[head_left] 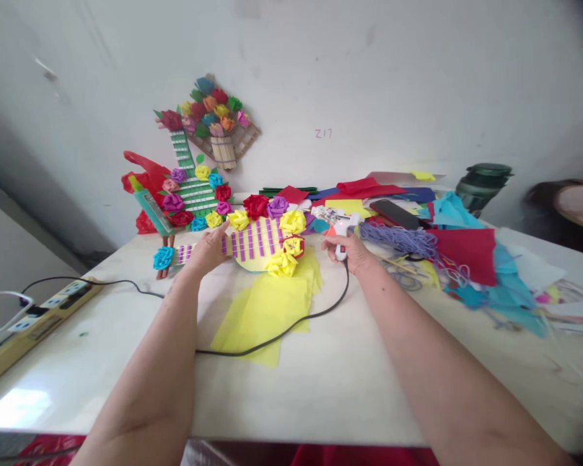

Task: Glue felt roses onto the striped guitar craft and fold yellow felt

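Head view: right of centre, the right hand (354,252) grips a white plastic glue gun (342,226); at centre, the left hand (208,249) lies on a pale-yellow, purple-striped, guitar-shaped panel (253,256) edged with folded paper flowers (282,263). Gluing appears to be in hand; the next move likely calls for a steady panel and controlled aim. The left hand hides part of the panel's neck, whether its fingers clamp or merely rest cannot be determined, and the gun's front end is indistinct.

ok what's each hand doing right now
Left hand: at the yellow board with purple strips; whether it grips cannot be told.
Right hand: closed around the white glue gun.
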A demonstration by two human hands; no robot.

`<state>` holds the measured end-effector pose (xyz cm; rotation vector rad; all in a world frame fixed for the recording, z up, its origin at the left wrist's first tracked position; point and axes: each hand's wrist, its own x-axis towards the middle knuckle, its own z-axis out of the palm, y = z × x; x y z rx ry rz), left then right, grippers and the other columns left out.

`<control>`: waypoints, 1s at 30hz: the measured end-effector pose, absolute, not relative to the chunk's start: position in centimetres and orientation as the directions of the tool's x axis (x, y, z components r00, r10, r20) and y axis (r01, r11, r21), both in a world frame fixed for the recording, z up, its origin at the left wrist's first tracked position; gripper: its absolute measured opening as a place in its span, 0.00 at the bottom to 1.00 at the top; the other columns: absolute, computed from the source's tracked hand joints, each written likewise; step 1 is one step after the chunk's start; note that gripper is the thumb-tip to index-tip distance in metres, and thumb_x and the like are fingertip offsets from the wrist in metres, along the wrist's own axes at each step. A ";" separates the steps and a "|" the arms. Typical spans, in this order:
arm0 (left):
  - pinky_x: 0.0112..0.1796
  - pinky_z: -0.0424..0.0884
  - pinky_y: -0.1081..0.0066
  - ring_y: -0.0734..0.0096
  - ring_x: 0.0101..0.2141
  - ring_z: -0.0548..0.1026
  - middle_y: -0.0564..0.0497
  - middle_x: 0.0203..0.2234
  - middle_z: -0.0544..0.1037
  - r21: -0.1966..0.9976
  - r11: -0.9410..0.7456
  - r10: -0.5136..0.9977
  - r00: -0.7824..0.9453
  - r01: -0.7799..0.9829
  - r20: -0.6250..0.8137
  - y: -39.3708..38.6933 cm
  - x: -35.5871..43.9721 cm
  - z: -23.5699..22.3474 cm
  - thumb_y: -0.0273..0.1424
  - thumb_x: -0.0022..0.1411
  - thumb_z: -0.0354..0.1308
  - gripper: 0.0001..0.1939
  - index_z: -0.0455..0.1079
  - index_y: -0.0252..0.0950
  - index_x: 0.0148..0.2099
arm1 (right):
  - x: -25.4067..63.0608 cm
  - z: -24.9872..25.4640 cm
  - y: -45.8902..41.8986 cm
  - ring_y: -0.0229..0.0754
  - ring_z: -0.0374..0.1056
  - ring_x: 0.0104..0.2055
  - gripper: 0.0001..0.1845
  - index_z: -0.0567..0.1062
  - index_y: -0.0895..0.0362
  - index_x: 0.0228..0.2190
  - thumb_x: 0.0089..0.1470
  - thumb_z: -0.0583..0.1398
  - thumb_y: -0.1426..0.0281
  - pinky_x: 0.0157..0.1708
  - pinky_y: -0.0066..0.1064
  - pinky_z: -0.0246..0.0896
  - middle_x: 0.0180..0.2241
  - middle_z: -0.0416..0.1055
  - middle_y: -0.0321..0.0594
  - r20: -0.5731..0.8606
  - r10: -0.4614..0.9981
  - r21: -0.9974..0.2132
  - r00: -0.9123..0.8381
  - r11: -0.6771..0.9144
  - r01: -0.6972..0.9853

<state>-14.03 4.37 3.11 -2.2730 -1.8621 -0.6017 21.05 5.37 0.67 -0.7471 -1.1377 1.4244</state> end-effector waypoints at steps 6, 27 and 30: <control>0.47 0.64 0.61 0.53 0.45 0.70 0.42 0.43 0.74 0.153 -0.196 0.933 0.136 0.968 0.332 4.4 -14.1 2.9 0.30 0.46 0.59 0.43 0.50 0.32 0.64 | 21.0 2.1 5.1 0.32 0.57 0.11 0.17 0.69 0.59 0.26 0.32 0.67 0.66 0.08 0.25 0.45 0.16 0.70 0.36 0.144 0.978 -0.929 -0.151 0.081 -0.362; 0.46 0.66 0.62 0.55 0.44 0.73 0.43 0.46 0.75 0.181 -0.131 0.977 0.095 0.975 0.194 4.4 -13.4 4.0 0.31 0.45 0.60 0.44 0.50 0.38 0.64 | 18.5 7.9 6.6 0.30 0.56 0.14 0.13 0.68 0.57 0.28 0.46 0.61 0.61 0.11 0.23 0.48 0.17 0.67 0.33 0.196 0.978 -0.859 -0.066 0.139 -0.494; 0.45 0.66 0.60 0.54 0.43 0.73 0.43 0.44 0.75 0.197 -0.141 0.979 0.106 0.970 0.174 4.5 -13.3 4.2 0.32 0.45 0.59 0.44 0.49 0.37 0.65 | 18.6 6.6 8.4 0.31 0.58 0.13 0.13 0.66 0.57 0.25 0.43 0.63 0.63 0.10 0.24 0.49 0.15 0.66 0.32 0.186 0.979 -0.850 0.078 0.200 -0.487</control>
